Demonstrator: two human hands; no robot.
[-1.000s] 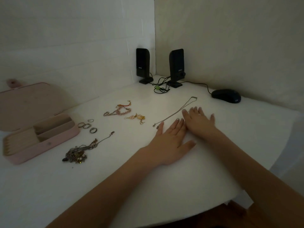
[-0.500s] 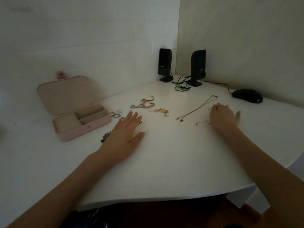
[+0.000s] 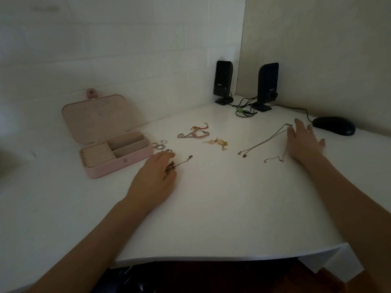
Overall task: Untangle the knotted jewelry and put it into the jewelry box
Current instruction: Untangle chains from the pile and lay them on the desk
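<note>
A dark knotted clump of chains (image 3: 171, 167) lies under my left hand (image 3: 153, 180), whose fingers curl over it; one chain end (image 3: 189, 157) trails out to the right. The pink jewelry box (image 3: 118, 166) stands open just left of that hand, its lid (image 3: 97, 117) leaning back against the wall. My right hand (image 3: 303, 143) rests flat on the table with spread fingers, beside a long thin necklace (image 3: 264, 141). A short fine chain (image 3: 274, 159) lies just left of its wrist.
Several rings (image 3: 159, 145) sit by the box's right end. A pink and red bracelet (image 3: 194, 133) and a gold piece (image 3: 218, 142) lie mid-table. Two black speakers (image 3: 223, 81) (image 3: 267, 83) with cables (image 3: 243, 112) and a mouse (image 3: 334, 125) stand at the back right. The table's front edge (image 3: 211, 258) is near.
My left hand has moved left from the necklace down onto the knotted clump and curled over it. My right hand has slid right and now lies flat. The view has shifted left.
</note>
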